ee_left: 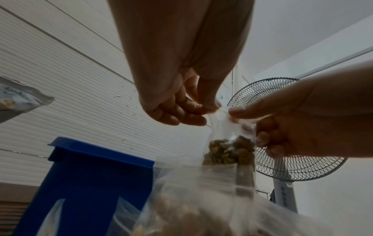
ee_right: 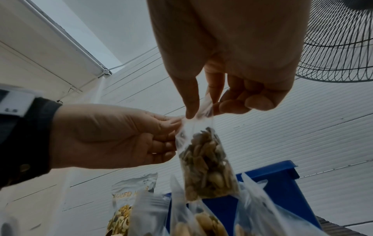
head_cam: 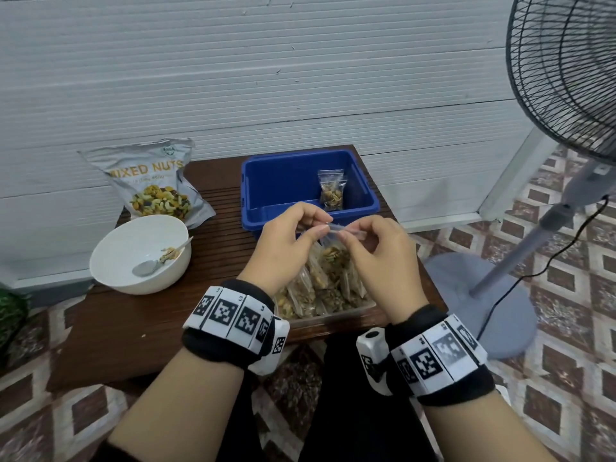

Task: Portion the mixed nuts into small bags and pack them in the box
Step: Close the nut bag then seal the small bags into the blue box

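Now, both hands pinching small bag (head_cam: 334, 258) top edge, left hand (head_cam: 286, 243), right hand (head_cam: 376, 251), nuts hanging below

The hands (head_cam: 286, 241) (head_cam: 376, 251) cover the top of the held bag (head_cam: 335, 258), so its seal cannot be judged. Behind the wrists, the tray (head_cam: 333, 316) shows only its near rim, and the count of its bags (head_cam: 301, 295) cannot be told. Left of the box (head_cam: 266, 181), the pouch (head_cam: 150, 181) has small print too fine to read, and what lies by the spoon (head_cam: 146, 266) in the bowl (head_cam: 110, 261) is unclear. Right of the box, the fan (head_cam: 566, 71) is cut off by the edge
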A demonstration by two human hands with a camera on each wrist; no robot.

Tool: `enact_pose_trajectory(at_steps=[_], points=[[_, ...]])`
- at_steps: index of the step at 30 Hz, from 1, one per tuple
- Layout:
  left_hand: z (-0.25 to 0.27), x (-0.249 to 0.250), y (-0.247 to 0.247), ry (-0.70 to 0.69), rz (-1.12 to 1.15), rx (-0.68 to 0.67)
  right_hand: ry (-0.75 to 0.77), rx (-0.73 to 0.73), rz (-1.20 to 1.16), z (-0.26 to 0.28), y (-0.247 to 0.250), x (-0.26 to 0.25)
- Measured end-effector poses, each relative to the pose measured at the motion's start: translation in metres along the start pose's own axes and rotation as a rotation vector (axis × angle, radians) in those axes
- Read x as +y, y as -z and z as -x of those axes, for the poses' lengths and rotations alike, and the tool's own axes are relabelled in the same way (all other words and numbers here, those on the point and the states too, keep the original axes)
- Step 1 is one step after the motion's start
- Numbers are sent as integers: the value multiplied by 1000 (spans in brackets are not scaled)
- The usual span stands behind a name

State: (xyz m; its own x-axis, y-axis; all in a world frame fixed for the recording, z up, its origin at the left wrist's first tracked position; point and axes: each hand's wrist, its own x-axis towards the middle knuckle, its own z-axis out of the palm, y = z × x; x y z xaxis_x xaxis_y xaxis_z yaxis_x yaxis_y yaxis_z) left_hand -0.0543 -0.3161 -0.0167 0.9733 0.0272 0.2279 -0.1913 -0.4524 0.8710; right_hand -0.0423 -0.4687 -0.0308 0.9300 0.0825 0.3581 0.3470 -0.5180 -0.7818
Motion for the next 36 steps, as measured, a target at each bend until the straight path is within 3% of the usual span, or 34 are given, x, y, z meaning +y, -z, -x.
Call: enact_pose_trajectory(at_steps=[7, 14, 21, 32, 36], points=[[0, 2, -2, -9, 19, 70, -95, 59, -129, 1, 5, -1], [1, -2, 5, -20, -22, -2, -210, 66, -323, -1, 11, -6], [-2, -2, 11, -72, -94, 54, -182, -10, -340, -5, 17, -5], [-1, 0, 8, -62, -27, -50, -142, -32, -314, -6, 14, -3], [-3, 2, 7, -114, -80, -1, -129, -64, -352, -5, 12, -4]])
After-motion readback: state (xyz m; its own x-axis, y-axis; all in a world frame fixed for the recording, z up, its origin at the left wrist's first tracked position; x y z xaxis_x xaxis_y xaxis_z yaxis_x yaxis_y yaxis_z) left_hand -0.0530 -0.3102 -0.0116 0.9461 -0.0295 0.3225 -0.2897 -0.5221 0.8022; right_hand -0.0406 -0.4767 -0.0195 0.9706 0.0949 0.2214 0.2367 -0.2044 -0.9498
